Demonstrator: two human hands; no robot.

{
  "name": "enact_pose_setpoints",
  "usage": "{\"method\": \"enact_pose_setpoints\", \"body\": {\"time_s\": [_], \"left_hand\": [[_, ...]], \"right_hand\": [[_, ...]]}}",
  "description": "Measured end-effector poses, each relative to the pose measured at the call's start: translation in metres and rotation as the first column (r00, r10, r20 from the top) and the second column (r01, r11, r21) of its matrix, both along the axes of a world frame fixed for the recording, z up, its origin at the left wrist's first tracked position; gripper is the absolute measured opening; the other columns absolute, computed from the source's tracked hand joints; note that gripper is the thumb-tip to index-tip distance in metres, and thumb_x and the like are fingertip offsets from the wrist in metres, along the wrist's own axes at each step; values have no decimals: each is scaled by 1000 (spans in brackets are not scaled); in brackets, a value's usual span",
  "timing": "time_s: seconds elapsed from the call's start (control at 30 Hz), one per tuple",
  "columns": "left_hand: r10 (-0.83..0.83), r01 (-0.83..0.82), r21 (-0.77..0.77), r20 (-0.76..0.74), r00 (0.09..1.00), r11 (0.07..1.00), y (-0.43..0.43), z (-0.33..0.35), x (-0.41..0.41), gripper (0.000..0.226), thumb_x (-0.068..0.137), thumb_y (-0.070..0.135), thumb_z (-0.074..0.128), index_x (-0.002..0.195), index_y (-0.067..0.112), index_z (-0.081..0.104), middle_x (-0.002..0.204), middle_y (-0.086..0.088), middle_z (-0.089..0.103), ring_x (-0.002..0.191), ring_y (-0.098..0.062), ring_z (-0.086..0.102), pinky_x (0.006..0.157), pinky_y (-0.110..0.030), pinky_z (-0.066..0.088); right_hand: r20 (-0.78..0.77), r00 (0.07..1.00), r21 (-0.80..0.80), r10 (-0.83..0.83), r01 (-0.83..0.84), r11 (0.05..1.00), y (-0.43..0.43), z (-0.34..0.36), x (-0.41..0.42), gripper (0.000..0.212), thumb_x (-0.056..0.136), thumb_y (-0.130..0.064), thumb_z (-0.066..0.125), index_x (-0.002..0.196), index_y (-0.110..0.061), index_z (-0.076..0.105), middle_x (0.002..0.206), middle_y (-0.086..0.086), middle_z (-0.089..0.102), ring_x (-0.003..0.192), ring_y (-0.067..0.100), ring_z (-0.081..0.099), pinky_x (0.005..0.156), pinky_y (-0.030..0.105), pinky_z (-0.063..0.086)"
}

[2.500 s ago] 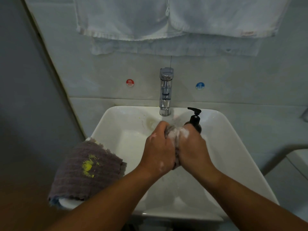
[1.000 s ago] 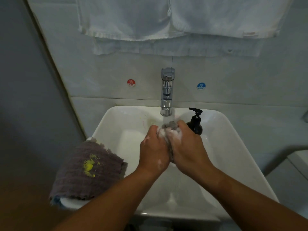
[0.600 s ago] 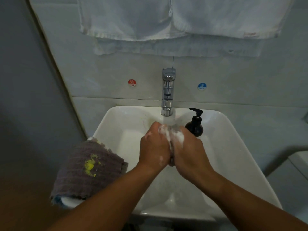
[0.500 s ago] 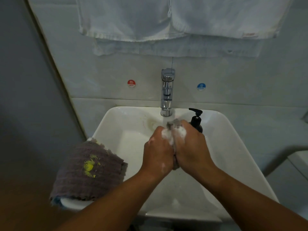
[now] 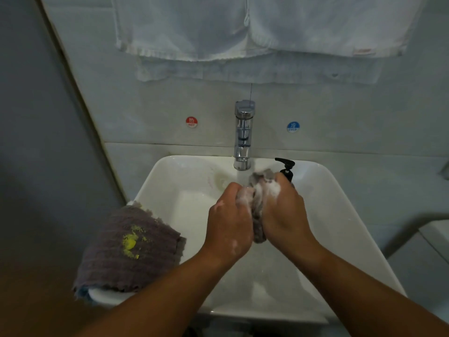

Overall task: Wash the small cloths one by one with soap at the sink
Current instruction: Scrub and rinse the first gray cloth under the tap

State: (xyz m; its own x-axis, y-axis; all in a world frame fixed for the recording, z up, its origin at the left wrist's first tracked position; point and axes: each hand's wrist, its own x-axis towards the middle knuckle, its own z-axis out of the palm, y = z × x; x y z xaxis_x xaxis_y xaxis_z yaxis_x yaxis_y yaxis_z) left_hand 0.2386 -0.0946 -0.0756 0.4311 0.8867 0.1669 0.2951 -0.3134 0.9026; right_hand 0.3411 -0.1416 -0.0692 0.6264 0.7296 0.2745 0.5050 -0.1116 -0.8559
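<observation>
Pale tiled bathroom wall at the back, w/ white towels (image 5: 243,27) hanging over the top edge; dark grey wall on the left.

Left to right: a purple-grey ribbed cloth w/ a yellow stain (image 5: 128,246) is draped over the left rim of the white ceramic sink (image 5: 328,215). A light blue edge shows under it, maybe another cloth, can't tell. It looks unwashed. Above, a red HOT sticker (image 5: 191,122), then the chrome tap (image 5: 244,132), water apparently running.

Over the basin, just below the spout, the left hand (image 5: 229,222) and right hand (image 5: 283,215) both curl tight round a small grey cloth (image 5: 259,227), pressed btwn them, white lather on knuckles and fabric. Behind the right hand stands a black pump soap bottle (image 5: 286,167); further right, a blue COLD sticker (image 5: 293,126).

Progress, my read: this cloth is soaped and mid-scrub; rinse and wring not yet done, and at least the stained cloth is left. So early-to-mid.

Orientation: the small grey cloth is bunched into a rough roll, long axis running tap-to-person. Far end pokes out past the fingers toward the spout; near end hangs out below the heels of the hands.
</observation>
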Motion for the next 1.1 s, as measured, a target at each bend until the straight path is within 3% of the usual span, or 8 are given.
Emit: {"method": "enact_pose_setpoints", "body": {"time_s": [0.17, 0.33, 0.4, 0.6, 0.73, 0.83, 0.93, 1.1], "left_hand": [[45, -21, -161, 144, 989, 987, -2, 4, -2, 23, 104, 36, 51, 127, 34, 47, 110, 4, 63, 96, -11, 65, 74, -25, 61], [24, -11, -110, 111, 994, 994, 6, 2, -7, 11, 105, 35, 48, 115, 31, 48, 101, 1, 64, 91, -18, 68, 74, -42, 63], [-6, 16, -77, 128, 992, 997, 6, 0, -7, 8, 105, 37, 49, 111, 35, 52, 101, 3, 66, 92, -17, 69, 75, -43, 64], [-27, 45, -131, 135, 991, 990, 0, -1, -5, 14, 107, 40, 43, 117, 35, 51, 105, 2, 66, 94, -17, 69, 74, -36, 64], [45, -23, -144, 146, 988, 989, -2, -2, -2, 18, 108, 41, 38, 120, 31, 48, 107, 0, 64, 96, -19, 68, 76, -39, 64], [188, -169, -119, 174, 967, 978, 6, -2, 0, 15, 108, 38, 38, 116, 31, 47, 101, 2, 63, 93, -20, 67, 79, -45, 62], [246, -227, -122, 172, 954, 966, 12, -1, 0, 14, 108, 39, 38, 116, 32, 47, 97, 6, 62, 91, -18, 65, 84, -44, 60], [69, -54, -114, 133, 989, 992, -5, 3, 0, 19, 108, 42, 34, 115, 30, 46, 100, 7, 61, 92, -12, 66, 62, -23, 61]], "right_hand": [[-212, 977, 63, -9, 23, 998, -3, -2, -3, 9, 105, -20, 50, 103, -15, 56, 90, 1, 65, 79, 14, 65, 51, 15, 48], [-402, 906, 10, 135, -143, 990, -4, 3, -1, 18, 104, -32, 49, 120, -33, 56, 102, -1, 65, 87, 16, 71, 61, 31, 62], [-374, 906, 2, 199, -214, 977, -2, 4, -2, 17, 105, -32, 49, 111, -29, 64, 97, 0, 69, 83, 14, 72, 65, 35, 63], [-86, 996, 1, 10, -10, 1000, 2, 7, 2, 12, 103, -28, 52, 96, -28, 61, 86, -8, 66, 73, 1, 65, 53, 6, 44], [-237, 970, 88, -46, 69, 994, 1, 6, 1, 9, 96, -38, 66, 99, -32, 60, 92, -7, 69, 76, 9, 71, 57, 16, 56], [-458, 882, 124, 111, -61, 990, -5, 2, -15, 9, 100, -33, 61, 107, -29, 62, 97, 2, 72, 73, 12, 74, 55, 23, 56], [-381, 902, 82, 205, -188, 979, -9, -6, -26, 14, 103, -25, 56, 115, -31, 57, 99, 4, 70, 71, 13, 68, 50, 20, 49], [-160, 987, 46, 6, 2, 999, -1, 4, -3, 13, 105, -32, 51, 99, -27, 62, 85, -6, 68, 73, 4, 67, 53, 14, 46]]}}
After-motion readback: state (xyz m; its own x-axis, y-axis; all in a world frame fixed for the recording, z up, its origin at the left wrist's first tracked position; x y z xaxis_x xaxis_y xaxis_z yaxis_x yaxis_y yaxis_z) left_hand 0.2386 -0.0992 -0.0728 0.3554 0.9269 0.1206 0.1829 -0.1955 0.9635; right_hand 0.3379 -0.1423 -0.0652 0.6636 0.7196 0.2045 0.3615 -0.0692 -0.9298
